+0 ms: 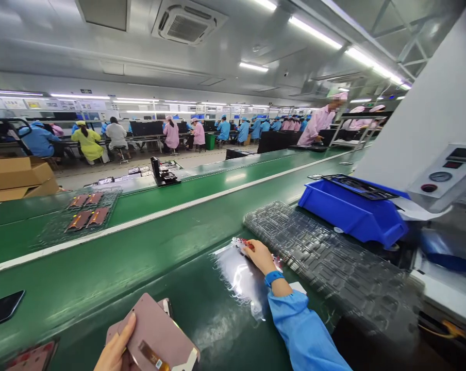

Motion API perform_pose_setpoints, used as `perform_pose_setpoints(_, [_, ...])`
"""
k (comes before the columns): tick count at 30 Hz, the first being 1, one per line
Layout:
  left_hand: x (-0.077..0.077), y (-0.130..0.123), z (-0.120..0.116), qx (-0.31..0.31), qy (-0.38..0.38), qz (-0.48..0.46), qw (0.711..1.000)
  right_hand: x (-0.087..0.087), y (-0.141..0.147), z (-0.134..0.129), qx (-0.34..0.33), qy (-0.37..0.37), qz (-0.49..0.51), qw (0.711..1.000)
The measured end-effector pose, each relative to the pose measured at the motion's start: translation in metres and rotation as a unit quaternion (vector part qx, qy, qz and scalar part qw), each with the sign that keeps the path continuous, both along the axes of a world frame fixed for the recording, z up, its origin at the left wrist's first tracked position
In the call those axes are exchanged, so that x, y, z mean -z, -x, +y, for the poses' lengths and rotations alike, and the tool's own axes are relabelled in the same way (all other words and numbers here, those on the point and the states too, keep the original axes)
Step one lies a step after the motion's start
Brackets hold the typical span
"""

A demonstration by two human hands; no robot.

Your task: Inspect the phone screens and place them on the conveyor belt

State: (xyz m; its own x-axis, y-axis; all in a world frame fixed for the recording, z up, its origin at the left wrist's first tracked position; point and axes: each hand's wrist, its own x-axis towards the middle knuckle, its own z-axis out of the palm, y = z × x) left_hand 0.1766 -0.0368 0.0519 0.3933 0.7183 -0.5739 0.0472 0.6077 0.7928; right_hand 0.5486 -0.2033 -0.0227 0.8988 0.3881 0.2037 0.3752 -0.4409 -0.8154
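Note:
At the lower left, my left hand is closed around several flat pinkish-brown phone display panels. The top one has a brown flex cable near its lower end. My right hand, with a blue wristband, is at the far edge of a pile of clear protective films. Its fingers pinch a red-marked edge of a film; how many sheets are caught is unclear. Beyond that hand lies a clear plastic blister tray.
A blue bin with black frames on top stands at right, beside a white machine. A dark phone rests at far left. Across the green belt, another clear tray holds several panels. Co-workers sit beyond.

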Motion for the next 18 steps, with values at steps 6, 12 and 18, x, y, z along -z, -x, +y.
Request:
perform_pose_setpoints(6, [-0.001,0.010,-0.002,0.031,0.012,-0.084,0.996,0.002,0.019,-0.007,0.035,0.016,-0.028,0.999])
perform_pose_setpoints(12, [0.003,0.006,-0.011,0.051,-0.009,-0.087,0.995,-0.028,0.082,0.002,-0.191,-0.055,0.102,0.975])
perform_pose_setpoints(18, [0.005,-0.001,-0.025,0.066,-0.007,-0.102,0.993,-0.026,0.188,0.035,-0.452,-0.057,0.388,0.801])
